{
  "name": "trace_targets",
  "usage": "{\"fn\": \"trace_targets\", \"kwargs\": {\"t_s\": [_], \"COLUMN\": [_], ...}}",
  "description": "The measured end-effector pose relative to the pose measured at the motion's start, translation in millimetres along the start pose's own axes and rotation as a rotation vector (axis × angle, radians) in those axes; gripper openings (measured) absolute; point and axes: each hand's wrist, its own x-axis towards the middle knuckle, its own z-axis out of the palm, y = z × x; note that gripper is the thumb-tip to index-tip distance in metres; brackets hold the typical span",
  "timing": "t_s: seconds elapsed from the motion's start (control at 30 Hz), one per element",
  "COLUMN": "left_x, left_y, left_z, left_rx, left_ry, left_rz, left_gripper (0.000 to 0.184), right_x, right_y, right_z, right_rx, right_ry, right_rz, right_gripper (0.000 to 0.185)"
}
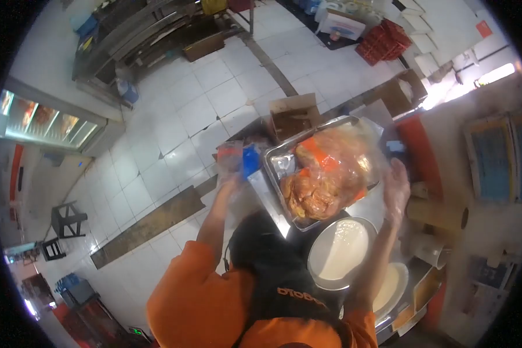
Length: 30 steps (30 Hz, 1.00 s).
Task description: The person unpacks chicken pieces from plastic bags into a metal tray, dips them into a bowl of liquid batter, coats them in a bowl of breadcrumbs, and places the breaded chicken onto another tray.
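A metal tray [274,174] holds raw, orange-tinted meat, likely poultry [310,194], partly inside a clear plastic bag with orange print [351,151]. Left of the tray is my left hand [231,173], under clear plastic beside a blue item [250,161]; its fingers are blurred. My right hand [397,188], which looks covered in thin clear plastic, is at the tray's right side with its fingers extended. Below the tray stands a round metal bowl of pale, creamy liquid [345,249]. A second pale-filled container [388,287] is partly hidden by my right forearm.
Cardboard boxes stand beyond the tray [296,113] and at upper right [401,95]. Red crates [384,42] are farther back. A cylindrical container [438,214] is right of my hand. Dark stools [68,219] and a lit display case [52,122] are at left.
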Motion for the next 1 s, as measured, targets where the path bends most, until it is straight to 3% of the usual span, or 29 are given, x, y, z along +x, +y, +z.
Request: {"fn": "trace_targets", "kwargs": {"t_s": [0.03, 0.07, 0.13, 0.2, 0.3, 0.33, 0.4, 0.47, 0.53, 0.6, 0.67, 0.73, 0.77, 0.8, 0.83, 0.87, 0.93, 1.0], "left_x": [1, 19, 45, -33, -74, -77, -80, -201, -246, -280, -269, -254, -249, -248, -249, -248, -249, -252], "left_y": [-19, -34, -57, -36, 18, 33, 57, 132, 144, 147, 119, 108, 106, 104, 101, 101, 105, 107], "left_z": [-12, -44, -96, -65, -31, -22, -3, 101, 150, 190, 204, 210, 211, 211, 210, 209, 211, 217], "left_rx": [0.078, 0.114, 0.188, -0.026, -0.197, -0.188, 0.168, 0.648, 0.857, 1.044, 1.108, 1.169, 1.035, 0.904, 0.909, 1.005, 1.107, 1.066], "left_ry": [0.064, 0.058, 0.040, -0.128, 0.138, 0.133, 0.110, 0.335, 0.167, -0.031, -0.135, -0.251, -0.308, -0.361, -0.368, -0.331, -0.296, -0.270], "left_rz": [0.137, 0.075, -0.049, 0.422, 0.264, 0.265, 0.703, 0.998, 1.234, 1.479, 1.518, 1.571, 1.496, 1.410, 1.409, 1.463, 1.529, 1.503], "left_gripper": [0.031, 0.033, 0.036, 0.045, 0.051, 0.051, 0.059, 0.070, 0.079, 0.087, 0.090, 0.092, 0.090, 0.088, 0.088, 0.082, 0.076, 0.063], "right_x": [7, 18, 24, 27, 46, 53, 55, 52, 46, 32, 14, 2, 2, 2, -1, -2, -10, -16], "right_y": [10, 45, 41, 22, 56, 69, 66, 68, 75, 52, 25, 9, 9, 6, 4, 1, -35, -52], "right_z": [6, 19, 38, 50, 62, 66, 64, 65, 72, 68, 62, 53, 52, 51, 48, 42, 14, -3], "right_rx": [-0.226, -0.354, -0.231, -0.050, -0.044, -0.083, -0.143, -0.212, -0.217, -0.050, 0.127, 0.307, 0.313, 0.394, 0.471, 0.472, 0.747, 0.706], "right_ry": [0.002, 0.078, 0.083, 0.097, -0.007, -0.119, -0.108, -0.094, 0.049, 0.090, 0.133, 0.129, 0.142, 0.202, 0.258, 0.262, 0.152, 0.158], "right_rz": [0.091, -0.016, 0.070, 0.137, 0.210, 0.247, 0.222, 0.191, 0.077, 0.142, 0.211, 0.069, 0.072, -0.058, -0.191, -0.191, -0.285, -0.337], "right_gripper": [0.066, 0.071, 0.065, 0.060, 0.047, 0.040, 0.037, 0.036, 0.034, 0.034, 0.033, 0.028, 0.028, 0.025, 0.023, 0.023, 0.021, 0.021]}}
